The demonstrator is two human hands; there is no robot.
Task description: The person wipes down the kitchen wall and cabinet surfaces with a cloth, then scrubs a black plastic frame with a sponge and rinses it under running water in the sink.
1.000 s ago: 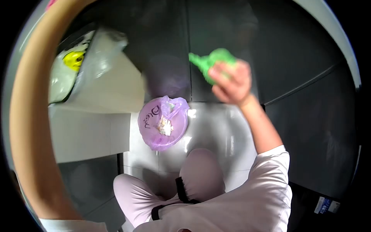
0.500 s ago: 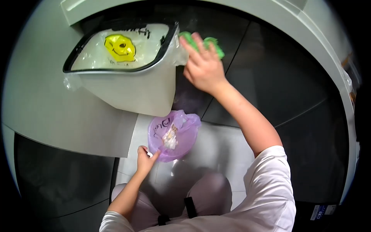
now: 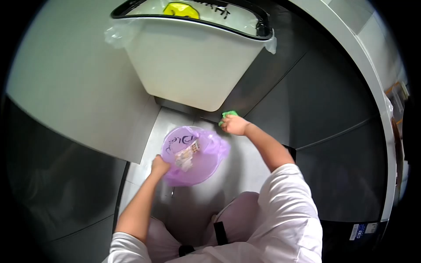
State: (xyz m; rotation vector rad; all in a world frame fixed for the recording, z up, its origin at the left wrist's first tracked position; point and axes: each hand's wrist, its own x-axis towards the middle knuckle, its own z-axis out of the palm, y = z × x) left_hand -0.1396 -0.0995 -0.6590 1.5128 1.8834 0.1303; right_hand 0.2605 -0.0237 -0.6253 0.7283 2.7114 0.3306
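Dark cabinet fronts point(image 3: 337, 101) curve around a pale floor point(image 3: 175, 115). A white bin point(image 3: 193, 61) with a black rim juts out beyond the hands. On the floor, nearer the person, sits a purple bin point(image 3: 201, 170) holding crumpled litter point(image 3: 187, 158). The left hand point(image 3: 160, 166) has its grip closed on that bin's left edge; the right hand point(image 3: 237, 126) has its grip bunched around a green cloth point(image 3: 229, 114), low beside the cabinet's foot.
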